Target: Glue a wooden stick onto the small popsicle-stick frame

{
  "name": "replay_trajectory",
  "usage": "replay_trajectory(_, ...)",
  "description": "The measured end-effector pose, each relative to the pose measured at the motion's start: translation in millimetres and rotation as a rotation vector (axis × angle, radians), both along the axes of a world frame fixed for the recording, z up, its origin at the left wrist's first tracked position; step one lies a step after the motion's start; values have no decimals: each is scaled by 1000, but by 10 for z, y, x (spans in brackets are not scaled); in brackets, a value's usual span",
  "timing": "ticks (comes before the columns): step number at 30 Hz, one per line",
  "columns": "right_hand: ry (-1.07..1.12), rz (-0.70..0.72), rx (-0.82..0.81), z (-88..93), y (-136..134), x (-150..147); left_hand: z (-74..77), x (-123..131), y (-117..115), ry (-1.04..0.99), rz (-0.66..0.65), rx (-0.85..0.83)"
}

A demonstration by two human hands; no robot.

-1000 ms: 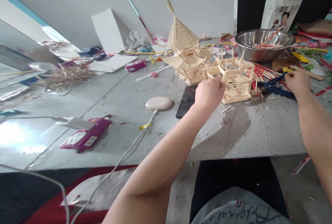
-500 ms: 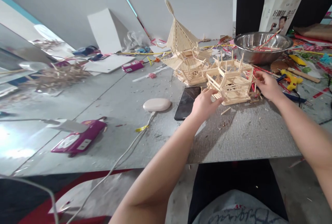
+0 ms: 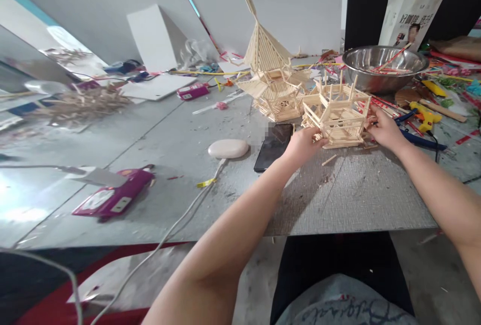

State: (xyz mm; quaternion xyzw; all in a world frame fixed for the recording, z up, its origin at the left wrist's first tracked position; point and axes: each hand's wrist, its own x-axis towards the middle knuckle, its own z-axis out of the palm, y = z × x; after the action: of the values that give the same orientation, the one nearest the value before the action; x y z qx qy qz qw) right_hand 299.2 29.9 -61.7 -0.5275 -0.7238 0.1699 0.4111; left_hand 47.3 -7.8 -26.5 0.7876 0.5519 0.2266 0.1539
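Note:
An open, many-sided frame of pale wooden sticks [image 3: 343,124] stands on the grey table, with upright sticks on its top. My left hand [image 3: 302,145] grips its lower left corner between thumb and fingers. At the right side, my right hand [image 3: 384,127] has its fingers closed on the frame's lower right edge. Behind and to the left stands a stick pavilion [image 3: 280,97] with a pointed roof. A black phone [image 3: 273,149] lies beside my left hand. One short loose stick [image 3: 329,160] lies in front of the frame.
A steel bowl [image 3: 385,83] with red sticks stands at the back right. Near my right forearm lie a yellow glue gun [image 3: 424,114] and dark blue pliers [image 3: 423,142]. A white oval device [image 3: 228,149] and a purple power strip [image 3: 114,194] carry cables on the left.
My right hand has moved slightly down along the frame's right side, and my left fingers are closer round its lower left corner. The view has shifted slightly.

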Motion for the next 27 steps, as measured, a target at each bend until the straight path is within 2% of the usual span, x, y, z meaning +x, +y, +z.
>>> replay_trajectory(6,-78,22,28,74,-91,-62,32,-134,125,-141,-17,-27)
replay_trajectory(11,6,27,3,113,-146,-78,-25,-172,199,-354,28,-55)
replay_trajectory(16,40,87,-22,147,-193,-128,-82,-176,216,-671,40,-81)
replay_trajectory(21,131,145,-73,135,-196,-198,-113,-127,204,-787,96,-201)
replay_trajectory(24,115,146,-71,145,-174,-195,-150,-50,242,-918,145,-99)
replay_trajectory(27,17,31,-7,235,-196,-150,-155,3,308,-967,197,-27)
